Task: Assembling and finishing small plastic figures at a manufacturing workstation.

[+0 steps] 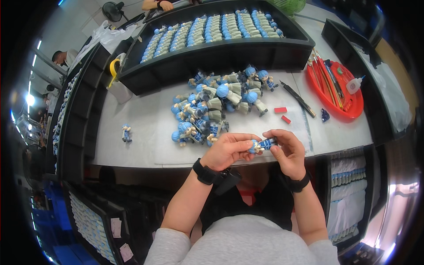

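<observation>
Between my two hands, just over the table's near edge, lies a small blue-haired figurine [265,144] in a blue outfit. My left hand [231,149] grips its head end with thumb and fingers. At the other end, my right hand [289,152] closes thumb and fingers round the feet. Beyond my hands a heap of similar figurines [223,91] covers the middle of the table, some with pale grey-green bodies showing. One single figurine [126,133] lies apart on the left.
A black crate [212,56] with rows of figurines stands at the back. To the right are a red tray [360,106] with brushes and a small bottle, a dark pen-like tool [298,99] and two red blocks [280,110]. A tape dispenser [119,92] sits left. Another person's hand [166,5] shows behind.
</observation>
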Action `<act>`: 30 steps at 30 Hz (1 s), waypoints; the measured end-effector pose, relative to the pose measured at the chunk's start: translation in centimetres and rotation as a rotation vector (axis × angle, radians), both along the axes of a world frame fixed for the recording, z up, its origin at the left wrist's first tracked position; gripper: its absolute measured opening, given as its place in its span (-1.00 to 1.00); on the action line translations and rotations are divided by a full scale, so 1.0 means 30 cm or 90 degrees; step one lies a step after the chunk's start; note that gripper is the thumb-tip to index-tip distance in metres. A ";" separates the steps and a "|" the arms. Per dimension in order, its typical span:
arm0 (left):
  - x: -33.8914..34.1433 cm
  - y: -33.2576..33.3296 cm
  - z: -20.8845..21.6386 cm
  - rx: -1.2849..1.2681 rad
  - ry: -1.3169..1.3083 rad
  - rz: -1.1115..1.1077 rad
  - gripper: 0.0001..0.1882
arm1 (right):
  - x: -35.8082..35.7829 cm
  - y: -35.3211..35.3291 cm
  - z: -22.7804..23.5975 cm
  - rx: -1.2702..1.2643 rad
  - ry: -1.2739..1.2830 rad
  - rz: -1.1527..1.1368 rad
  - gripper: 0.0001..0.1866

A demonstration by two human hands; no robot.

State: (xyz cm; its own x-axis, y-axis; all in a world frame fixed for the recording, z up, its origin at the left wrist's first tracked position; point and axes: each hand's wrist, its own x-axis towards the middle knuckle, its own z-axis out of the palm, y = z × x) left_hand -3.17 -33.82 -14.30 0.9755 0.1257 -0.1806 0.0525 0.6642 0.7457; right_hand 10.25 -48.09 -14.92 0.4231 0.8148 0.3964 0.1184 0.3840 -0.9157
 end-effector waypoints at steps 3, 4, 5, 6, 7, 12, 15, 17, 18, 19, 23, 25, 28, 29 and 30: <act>-0.001 -0.005 0.000 0.013 0.000 0.008 -0.68 | 0.001 -0.001 -0.003 0.008 0.001 0.007 -0.67; 0.001 -0.007 0.003 0.011 0.000 0.006 -0.68 | 0.003 -0.002 -0.003 0.007 0.000 0.005 -0.67; 0.003 -0.009 0.007 0.021 0.001 0.007 -0.69 | 0.006 -0.004 -0.001 0.004 -0.002 0.009 -0.67; 0.002 -0.010 0.008 0.030 0.003 0.009 -0.70 | 0.006 -0.004 -0.001 0.002 -0.004 0.014 -0.67; 0.002 -0.009 0.006 0.030 0.004 0.009 -0.70 | 0.006 -0.003 -0.003 0.001 -0.004 0.014 -0.67; 0.000 -0.003 0.002 0.010 0.017 0.016 -0.68 | 0.000 0.004 0.002 -0.019 0.002 -0.005 -0.65; 0.003 0.006 0.003 -0.053 0.023 0.013 -0.67 | -0.002 0.008 -0.001 -0.031 -0.005 -0.028 -0.63; 0.006 0.008 0.003 -0.054 0.016 0.002 -0.66 | -0.002 0.009 -0.004 -0.031 0.012 -0.033 -0.63; 0.009 0.008 0.005 -0.055 0.008 -0.009 -0.66 | 0.000 0.010 -0.005 -0.032 0.029 -0.037 -0.63; 0.011 0.001 0.007 -0.053 0.008 -0.012 -0.66 | 0.001 0.011 -0.006 -0.030 0.029 -0.040 -0.63; 0.004 -0.040 -0.007 0.002 0.011 0.094 -0.67 | 0.008 0.011 -0.013 -0.043 0.082 -0.052 -0.62; -0.001 -0.047 -0.013 0.005 -0.027 0.116 -0.66 | 0.007 0.009 -0.008 -0.056 0.091 -0.056 -0.62; -0.002 -0.052 -0.013 0.100 -0.003 0.128 -0.63 | 0.009 0.005 0.014 -0.082 0.100 -0.038 -0.60; 0.000 -0.055 -0.009 0.105 0.003 0.134 -0.62 | 0.010 0.001 0.031 -0.074 0.008 -0.096 -0.59; -0.002 -0.054 -0.010 0.111 0.011 0.143 -0.61 | 0.009 0.000 0.046 -0.067 -0.083 -0.151 -0.58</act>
State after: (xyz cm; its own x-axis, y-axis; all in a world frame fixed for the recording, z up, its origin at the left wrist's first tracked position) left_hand -3.22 -35.45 -14.61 0.9167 0.3689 -0.1533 -0.0681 0.5224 0.8500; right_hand 10.51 -48.09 -13.55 0.5580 0.7384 0.3786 0.3130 0.2353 -0.9202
